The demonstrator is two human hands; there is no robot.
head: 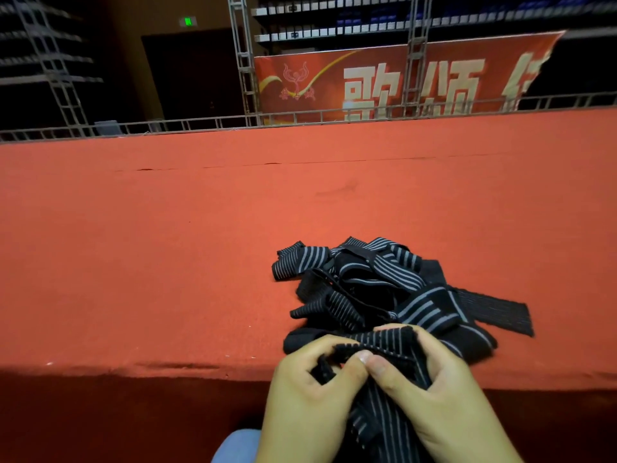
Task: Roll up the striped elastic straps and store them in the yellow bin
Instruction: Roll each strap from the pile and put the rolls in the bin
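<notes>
Looks like an indoor event hall. Shown by the red-carpeted stage platform [200, 212], metal truss [243, 61], red banner [320, 91], tiered seating rows [334, 26] and green exit sign [188, 21].

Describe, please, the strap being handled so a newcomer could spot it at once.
On the wide red carpeted ledge, near its front edge, lies a tangled pile of black elastic straps with grey stripes. Just nearer, one black grey-striped strap alone is held, pinched between the left hand and right hand, hanging over the edge.

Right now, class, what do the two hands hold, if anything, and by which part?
One striped strap: left hand and right hand both pinch it at one end.
</notes>
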